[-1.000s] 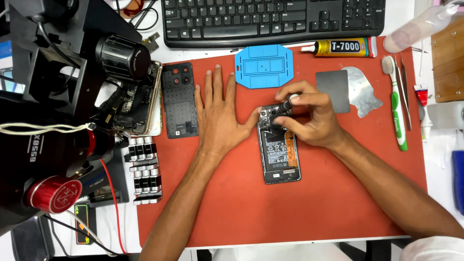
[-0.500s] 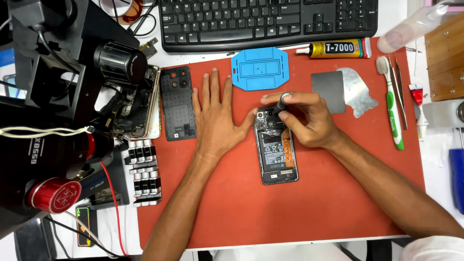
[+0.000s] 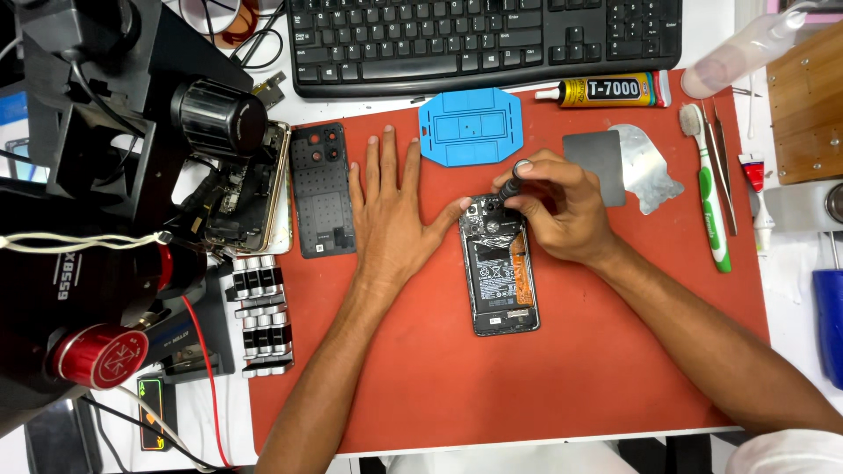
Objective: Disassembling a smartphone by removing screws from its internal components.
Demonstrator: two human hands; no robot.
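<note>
My left hand point(image 3: 392, 219) lies flat, fingers spread, on the red mat point(image 3: 615, 351), thumb touching the opened phone point(image 3: 499, 272). My right hand point(image 3: 558, 211) pinches a screwdriver point(image 3: 512, 184) over the phone's top end; my fingers hide its tip.

Red work mat point(image 3: 615, 369) on white bench point(image 3: 790, 263); opened phone point(image 3: 498, 276) centre, black back cover point(image 3: 320, 189) left, blue fixture point(image 3: 470, 125) far, black keyboard point(image 3: 487, 39) beyond mat.
</note>
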